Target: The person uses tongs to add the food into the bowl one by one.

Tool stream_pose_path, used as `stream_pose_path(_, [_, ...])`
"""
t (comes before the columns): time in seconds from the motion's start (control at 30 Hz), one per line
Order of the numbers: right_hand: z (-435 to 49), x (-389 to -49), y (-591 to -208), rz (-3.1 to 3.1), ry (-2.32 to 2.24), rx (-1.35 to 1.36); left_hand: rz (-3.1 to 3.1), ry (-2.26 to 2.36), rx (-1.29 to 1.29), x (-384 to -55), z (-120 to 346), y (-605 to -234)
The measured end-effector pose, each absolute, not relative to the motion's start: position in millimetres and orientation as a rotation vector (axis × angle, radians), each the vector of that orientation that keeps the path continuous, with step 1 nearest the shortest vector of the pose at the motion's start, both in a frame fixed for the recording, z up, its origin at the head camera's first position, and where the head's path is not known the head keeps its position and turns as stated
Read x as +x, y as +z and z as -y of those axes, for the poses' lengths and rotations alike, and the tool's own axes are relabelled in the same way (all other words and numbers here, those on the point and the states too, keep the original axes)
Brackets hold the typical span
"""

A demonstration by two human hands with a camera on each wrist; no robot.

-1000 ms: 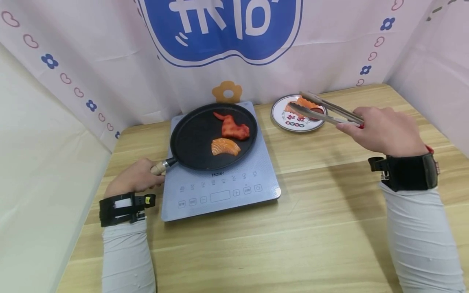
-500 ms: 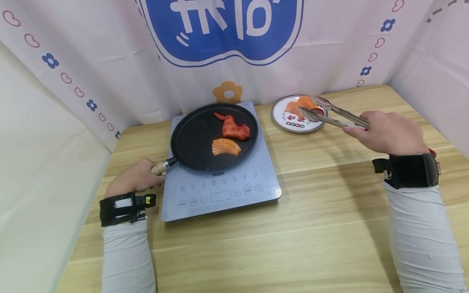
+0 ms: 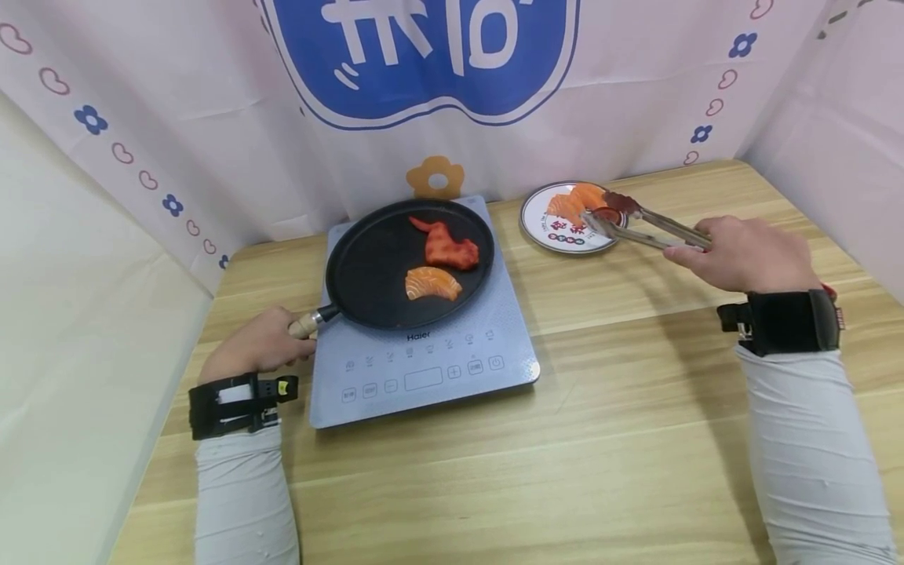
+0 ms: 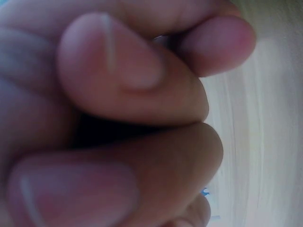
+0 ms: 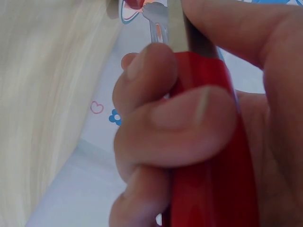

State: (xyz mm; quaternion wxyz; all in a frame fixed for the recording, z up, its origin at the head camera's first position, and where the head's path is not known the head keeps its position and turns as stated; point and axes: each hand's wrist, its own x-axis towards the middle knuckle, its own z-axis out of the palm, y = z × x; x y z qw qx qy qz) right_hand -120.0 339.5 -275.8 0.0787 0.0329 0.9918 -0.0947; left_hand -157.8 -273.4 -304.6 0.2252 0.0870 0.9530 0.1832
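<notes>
My left hand (image 3: 264, 341) grips the wooden handle (image 3: 305, 323) of a black round frying pan (image 3: 370, 271). In the pan lie a red chicken wing (image 3: 450, 249) and an orange salmon slice (image 3: 432, 283). My right hand (image 3: 749, 253) holds metal tongs (image 3: 657, 227) with red grips (image 5: 208, 142). The tongs' tips are spread over the right side of a small white plate (image 3: 537, 227), around a dark red round piece (image 3: 609, 214); whether they touch it I cannot tell. More orange salmon slices (image 3: 566, 208) lie on that plate. Curled fingers fill the left wrist view.
The pan stands on a grey induction cooker (image 3: 487, 392) with touch buttons along its front. Under everything is a wooden table (image 3: 600, 455). A white printed cloth (image 3: 226, 133) hangs right behind the plate and cooker.
The tongs have shifted right across the plate, from over the salmon slices to the dark red round piece. My left hand and the pan have stayed in place.
</notes>
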Motion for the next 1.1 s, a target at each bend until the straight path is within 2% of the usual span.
stream_pose_path(1.1, [-341.7,-133.5,-295.7,-2.917,-0.316,0.086,-2.628,0.504,0.228,-157.8,273.5,-304.4])
